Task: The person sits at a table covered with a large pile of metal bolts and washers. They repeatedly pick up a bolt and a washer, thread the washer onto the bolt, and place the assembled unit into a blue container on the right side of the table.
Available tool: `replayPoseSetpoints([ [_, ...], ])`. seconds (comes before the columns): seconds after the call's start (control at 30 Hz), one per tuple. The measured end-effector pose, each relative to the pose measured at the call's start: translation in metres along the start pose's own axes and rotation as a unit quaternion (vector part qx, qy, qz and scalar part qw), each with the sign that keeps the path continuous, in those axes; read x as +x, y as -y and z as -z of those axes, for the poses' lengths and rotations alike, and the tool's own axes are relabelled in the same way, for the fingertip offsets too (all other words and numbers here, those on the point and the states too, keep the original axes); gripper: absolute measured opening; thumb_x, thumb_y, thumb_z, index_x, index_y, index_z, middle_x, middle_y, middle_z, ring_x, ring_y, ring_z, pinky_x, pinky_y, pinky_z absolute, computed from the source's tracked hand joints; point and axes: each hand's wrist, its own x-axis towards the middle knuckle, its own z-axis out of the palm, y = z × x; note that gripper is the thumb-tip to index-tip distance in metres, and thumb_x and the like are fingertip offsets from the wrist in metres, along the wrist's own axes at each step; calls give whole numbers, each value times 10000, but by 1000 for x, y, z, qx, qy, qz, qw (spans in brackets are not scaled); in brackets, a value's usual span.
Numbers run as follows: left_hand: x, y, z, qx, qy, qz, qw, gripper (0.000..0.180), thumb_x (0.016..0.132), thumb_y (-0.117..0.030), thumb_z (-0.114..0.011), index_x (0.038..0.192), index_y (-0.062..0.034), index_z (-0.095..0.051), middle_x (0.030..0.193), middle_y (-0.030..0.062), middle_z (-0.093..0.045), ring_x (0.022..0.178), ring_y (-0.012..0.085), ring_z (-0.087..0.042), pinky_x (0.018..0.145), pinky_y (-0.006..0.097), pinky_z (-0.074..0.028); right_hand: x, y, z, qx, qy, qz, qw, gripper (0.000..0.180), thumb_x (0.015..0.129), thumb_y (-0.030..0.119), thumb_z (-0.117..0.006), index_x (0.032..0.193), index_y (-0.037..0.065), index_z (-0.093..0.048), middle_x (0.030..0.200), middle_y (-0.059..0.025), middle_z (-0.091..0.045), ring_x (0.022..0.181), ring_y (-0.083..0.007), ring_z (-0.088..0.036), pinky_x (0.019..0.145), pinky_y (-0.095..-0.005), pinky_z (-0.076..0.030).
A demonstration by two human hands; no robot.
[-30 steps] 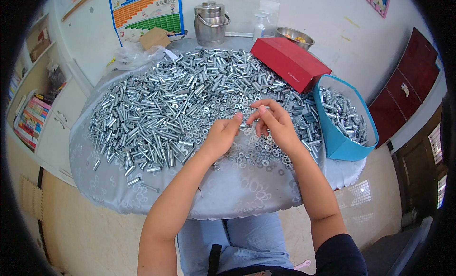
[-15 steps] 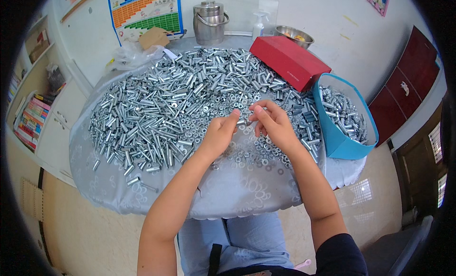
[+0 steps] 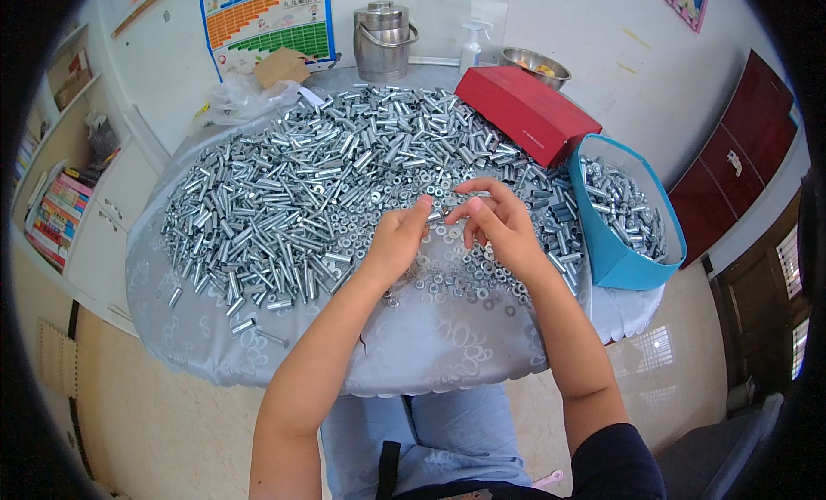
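Teal bin (image 3: pixel 613 252): good batch (image 3: pixel 621 206) in; bigger loose heap (image 3: pixel 275 186) left of it (plenty to go, apparently). Left of bin, your left hand (image 3: pixel 399 242) pinches a metal piece (image 3: pixel 435 216); right hand (image 3: pixel 508 229) half-curled, hold unclear.

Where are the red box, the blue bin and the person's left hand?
Red box (image 3: pixel 527 109): head view, on its top.
Blue bin (image 3: pixel 614 262): head view, on its front wall.
Left hand (image 3: pixel 397 241): head view, middle of the hand.

Bright, soft light; grid-patterned glare on the floor (image 3: pixel 654 349), well right of the right hand (image 3: pixel 502 225); edges curve into black
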Motion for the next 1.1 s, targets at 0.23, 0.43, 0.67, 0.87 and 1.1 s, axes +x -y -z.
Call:
replayPoseSetpoints([
  [0.23,1,2,0,5,-2,7,1000,557,878,-484,-455,538,-45,-492,513,-22,-431,501,74,-369,486,252,-301,1,-1,3,3,-3,7,1000,303,888,209,-532,1101,2,-474,856,-92,-630,607,-88,-511,573,-230,-432],
  [0.43,0,0,1,-2,-1,15,1000,555,876,-483,-459,539,-44,-504,517,-22,-439,503,75,-373,487,249,-300,1,0,3,12,21,25,999,296,881,183,-542,1104,2,-474,910,-88,-623,643,-83,-502,613,-232,-436],
  [0.67,1,1,0,-9,5,14,1000,548,873,-480,-464,534,-51,-500,506,-24,-432,486,74,-366,475,248,-291,1,-8,3,-37,24,41,998,323,825,146,-610,1103,30,-492,973,-62,-608,696,-71,-535,604,-227,-433],
  [0.87,1,1,0,-62,6,47,997,527,874,-479,-464,540,-74,-492,488,-30,-408,435,61,-344,423,238,-262,2,-9,3,-158,38,73,984,294,757,28,-640,1039,40,-557,958,-27,-610,683,-58,-540,571,-209,-419],
  [1.1,2,2,-1,-45,4,45,998,529,871,-482,-466,550,-63,-497,491,-26,-417,441,60,-352,428,237,-269,2,-10,4,-228,22,86,970,236,760,0,-631,992,29,-594,890,-19,-608,618,-52,-488,556,-204,-413],
])
